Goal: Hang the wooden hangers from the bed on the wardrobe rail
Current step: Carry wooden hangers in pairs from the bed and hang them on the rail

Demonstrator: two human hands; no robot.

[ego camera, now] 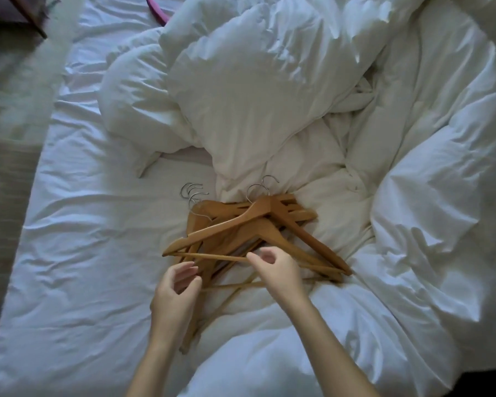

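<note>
Hangers: one heap of wooden hangers [241, 222] lies mid-bed, nearer the near edge, half on the sheet and half on the duvet. They overlap too much for a sure count.
Hooks: at least five wire hooks [191, 190] show, three bunched on the heap's left and two at its far side.
Left hand [173, 293]: one, over the heap's near-left part, fingers loosely curved with a gap to the thumb. Whether it holds a bar cannot be told.
Right hand [278, 272]: one, fingers curled, forefinger tip on the thin crossbar [212, 257] of the top hanger. The thumb is hidden, so a grip cannot be told.
Bed: one, with white sheet [83, 239] bare along its left edge.
Duvet [241, 96]: one, white, rumpled across the far and right parts.
Pink object [157, 10]: one, at the far edge, part tucked under the duvet.
</note>
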